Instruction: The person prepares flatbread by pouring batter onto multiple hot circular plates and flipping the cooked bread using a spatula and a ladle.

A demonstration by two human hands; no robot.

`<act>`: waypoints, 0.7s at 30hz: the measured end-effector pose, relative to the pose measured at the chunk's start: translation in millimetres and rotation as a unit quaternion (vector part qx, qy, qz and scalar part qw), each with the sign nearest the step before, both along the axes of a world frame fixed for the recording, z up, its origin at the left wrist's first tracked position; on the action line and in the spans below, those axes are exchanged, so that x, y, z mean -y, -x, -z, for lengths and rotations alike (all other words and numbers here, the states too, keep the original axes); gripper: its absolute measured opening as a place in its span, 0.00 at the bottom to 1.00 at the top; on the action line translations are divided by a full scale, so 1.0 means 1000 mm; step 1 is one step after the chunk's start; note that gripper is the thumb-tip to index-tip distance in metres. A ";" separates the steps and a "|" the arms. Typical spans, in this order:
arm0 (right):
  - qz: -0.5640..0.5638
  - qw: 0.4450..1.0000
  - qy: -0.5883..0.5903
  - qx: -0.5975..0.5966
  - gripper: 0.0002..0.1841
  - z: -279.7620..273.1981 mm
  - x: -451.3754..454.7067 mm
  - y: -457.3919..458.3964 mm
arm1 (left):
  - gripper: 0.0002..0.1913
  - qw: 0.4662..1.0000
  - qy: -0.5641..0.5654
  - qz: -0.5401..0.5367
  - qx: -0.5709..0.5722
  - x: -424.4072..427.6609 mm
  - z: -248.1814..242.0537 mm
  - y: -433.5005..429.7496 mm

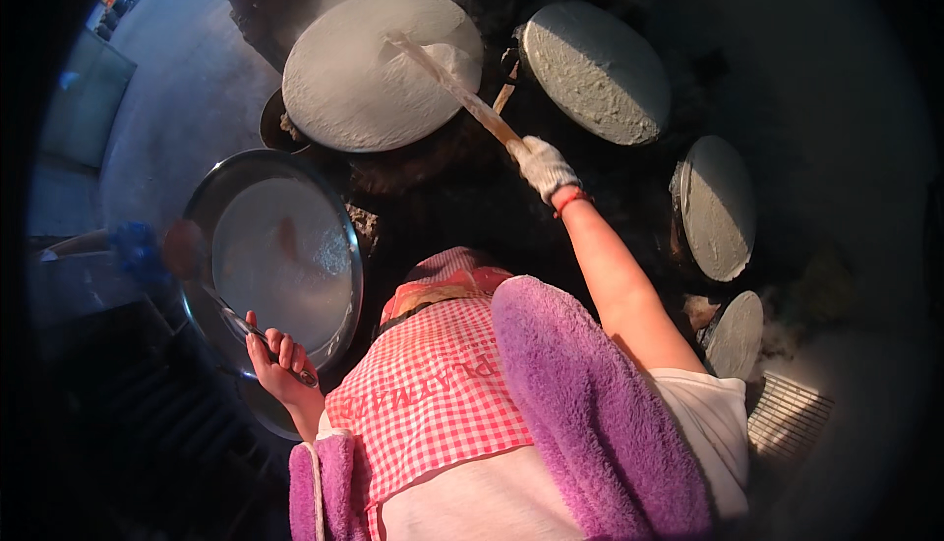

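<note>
My right hand [544,167], in a white knitted glove, grips a long wooden stick [472,102]. The stick's far end rests on a large round griddle coated with pale, steaming batter [369,91], beside a thicker mound of it. My bare left hand [282,356] is closed around the metal handle of a ladle [247,327]. The ladle's head is blurred near the left rim of a wide metal basin [352,246]. Cloudy whitish liquid [276,283] fills much of the basin.
More round, pale-coated surfaces stand to the right: one at the upper right [597,72], one farther down [715,209] and a smaller one [736,334]. A wire rack [789,412] lies at the lower right. Dark logs [262,13] stand behind the large griddle, near drifting steam.
</note>
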State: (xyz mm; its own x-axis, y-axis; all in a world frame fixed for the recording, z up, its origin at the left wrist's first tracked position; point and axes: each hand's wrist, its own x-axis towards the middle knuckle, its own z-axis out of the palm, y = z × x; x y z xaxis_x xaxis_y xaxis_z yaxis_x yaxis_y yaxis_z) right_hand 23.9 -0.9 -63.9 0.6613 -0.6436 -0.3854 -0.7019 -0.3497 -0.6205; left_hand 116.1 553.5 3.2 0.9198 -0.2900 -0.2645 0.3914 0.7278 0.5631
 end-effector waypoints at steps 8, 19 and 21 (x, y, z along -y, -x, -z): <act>0.053 0.925 -0.373 0.053 0.22 -0.025 0.067 -0.131 | 0.22 0.998 -0.045 -0.042 -0.030 0.156 -0.055 0.015; -0.047 0.937 -0.074 0.340 0.24 -0.010 0.078 -0.053 | 0.23 0.963 -0.270 0.004 0.000 0.253 -0.086 0.009; -0.045 0.935 -0.157 0.314 0.23 -0.012 0.050 -0.072 | 0.22 0.960 -0.276 0.042 -0.009 0.267 -0.074 -0.006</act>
